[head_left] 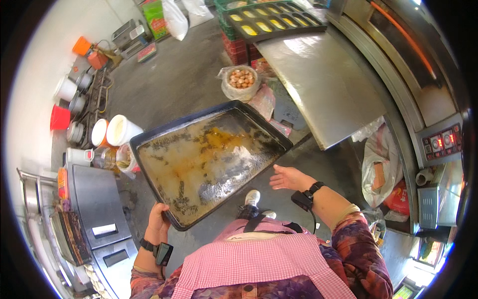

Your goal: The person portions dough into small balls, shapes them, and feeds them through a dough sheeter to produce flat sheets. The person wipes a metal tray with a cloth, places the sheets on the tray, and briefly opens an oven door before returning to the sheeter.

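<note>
One baking tray (209, 162): left hand (158, 217) gripped its near corner, presumably for support. Right hand (294, 179) hovered beside it, empty, spread.

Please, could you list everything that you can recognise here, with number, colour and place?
Metal table: 1, silver, upper right
Mould tray: 1, dark, yellow contents, top centre
Crates: several, green and red, top centre
Oven: 1, metallic, right
Control panel: 1, metallic with red lights, right
Eggs: many, brown, beyond baking tray
Buckets: several, white and red, left
Sacks: at least 2, white, top left
Baking tray: 1, dark, stained, centre
Wrist devices: 2, black, one per wrist
Apron: 1, pink checked, lower centre
Shoes: 2, white, below tray
Left hand: 1, holding baking tray's near left corner
Right hand: 1, open, beside tray's right edge, not gripping
</note>
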Tool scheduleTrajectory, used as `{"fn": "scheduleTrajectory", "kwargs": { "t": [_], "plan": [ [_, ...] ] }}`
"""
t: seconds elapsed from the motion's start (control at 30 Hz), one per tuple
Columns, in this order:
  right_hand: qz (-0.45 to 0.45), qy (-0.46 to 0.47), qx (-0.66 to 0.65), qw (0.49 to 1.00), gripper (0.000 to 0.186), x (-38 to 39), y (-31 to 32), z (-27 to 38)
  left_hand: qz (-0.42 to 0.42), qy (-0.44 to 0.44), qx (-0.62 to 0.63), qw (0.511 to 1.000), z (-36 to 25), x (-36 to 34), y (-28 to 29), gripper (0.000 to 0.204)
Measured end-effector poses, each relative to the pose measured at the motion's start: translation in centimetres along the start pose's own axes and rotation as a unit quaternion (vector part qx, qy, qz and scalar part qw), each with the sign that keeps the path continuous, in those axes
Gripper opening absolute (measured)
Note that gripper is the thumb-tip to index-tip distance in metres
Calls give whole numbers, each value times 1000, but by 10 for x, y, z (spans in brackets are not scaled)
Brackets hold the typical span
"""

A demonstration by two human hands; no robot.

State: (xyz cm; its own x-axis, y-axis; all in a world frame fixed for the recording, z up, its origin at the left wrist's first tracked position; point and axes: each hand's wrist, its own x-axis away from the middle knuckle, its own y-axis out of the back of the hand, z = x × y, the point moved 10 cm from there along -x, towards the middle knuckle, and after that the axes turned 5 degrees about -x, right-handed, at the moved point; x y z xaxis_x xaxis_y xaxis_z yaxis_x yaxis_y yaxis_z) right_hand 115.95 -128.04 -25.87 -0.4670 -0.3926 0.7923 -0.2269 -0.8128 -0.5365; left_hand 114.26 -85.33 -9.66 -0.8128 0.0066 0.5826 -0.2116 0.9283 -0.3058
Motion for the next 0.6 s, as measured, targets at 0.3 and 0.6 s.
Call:
{"fn": "scheduleTrajectory", "kwargs": {
  "t": [0.3,0.6],
  "plan": [
    [-52,108,-56,991,9,-30,-40,29,-55,-18,-14,998,-15,40,28,57],
    [-148,265,-91,949,12,88,0,136,107,-45,-57,992,-57,-50,-88,55]
  ]
}}
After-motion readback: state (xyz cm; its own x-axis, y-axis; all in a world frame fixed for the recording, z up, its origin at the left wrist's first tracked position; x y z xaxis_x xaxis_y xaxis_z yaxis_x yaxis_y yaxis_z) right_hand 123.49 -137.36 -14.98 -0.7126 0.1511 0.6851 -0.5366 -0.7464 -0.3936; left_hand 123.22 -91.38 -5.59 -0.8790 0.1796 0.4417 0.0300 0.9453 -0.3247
